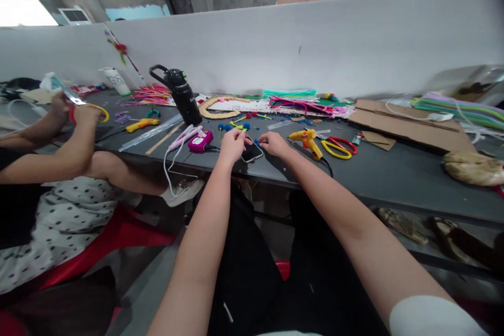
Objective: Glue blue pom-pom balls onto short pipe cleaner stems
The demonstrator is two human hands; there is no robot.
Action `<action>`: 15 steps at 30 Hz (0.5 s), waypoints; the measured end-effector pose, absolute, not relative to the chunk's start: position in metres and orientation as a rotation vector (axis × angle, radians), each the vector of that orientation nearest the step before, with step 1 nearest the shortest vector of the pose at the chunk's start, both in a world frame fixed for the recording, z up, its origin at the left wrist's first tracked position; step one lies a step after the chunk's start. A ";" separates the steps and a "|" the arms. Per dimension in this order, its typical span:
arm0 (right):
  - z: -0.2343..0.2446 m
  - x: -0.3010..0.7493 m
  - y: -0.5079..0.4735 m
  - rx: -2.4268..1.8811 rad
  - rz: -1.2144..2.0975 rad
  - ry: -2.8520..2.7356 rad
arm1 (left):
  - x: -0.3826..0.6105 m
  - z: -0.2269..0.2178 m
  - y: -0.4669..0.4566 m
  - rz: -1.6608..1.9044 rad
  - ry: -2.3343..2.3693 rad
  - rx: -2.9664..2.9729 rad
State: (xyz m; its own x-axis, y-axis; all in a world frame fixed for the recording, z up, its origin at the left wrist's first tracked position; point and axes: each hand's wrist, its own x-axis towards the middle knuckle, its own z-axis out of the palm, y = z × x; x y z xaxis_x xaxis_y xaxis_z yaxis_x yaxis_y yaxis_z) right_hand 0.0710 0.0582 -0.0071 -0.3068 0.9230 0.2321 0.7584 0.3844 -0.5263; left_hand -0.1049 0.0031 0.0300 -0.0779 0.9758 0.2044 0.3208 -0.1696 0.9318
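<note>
The blue-and-yellow fuzzy piece (246,126), pinched in the drawn-together left grip (235,143) by the far end of the phone (252,154), is best kept steady with light pressure, though the state of the right grip (275,144) cannot be told.

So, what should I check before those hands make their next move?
1. Phone out of the way: not ok; it lies on the table right by both hands.
2. Left hand has a firm grip: cannot tell; the blue and yellow bits at its fingertips are too small.
3. Glue gun aimed away from the right hand: not ok; its tip points towards that hand's side.
4. Glue gun cool: cannot tell; heat doesn't show.
5. Nearby scissors put down: ok; they lie beside the glue gun.
6. Black bottle standing: ok.
</note>
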 end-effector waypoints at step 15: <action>-0.009 0.080 0.046 -1.405 0.402 -1.996 | -0.097 0.031 0.000 1.115 1.523 1.537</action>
State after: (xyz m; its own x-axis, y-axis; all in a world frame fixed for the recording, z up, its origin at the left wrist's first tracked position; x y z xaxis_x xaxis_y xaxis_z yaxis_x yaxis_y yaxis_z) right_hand 0.0797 0.0458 -0.0087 -0.2094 0.9187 0.3349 0.7172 0.3771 -0.5859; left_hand -0.0966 0.0004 0.0310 -0.0581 0.9930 0.1027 0.3975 -0.0714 0.9148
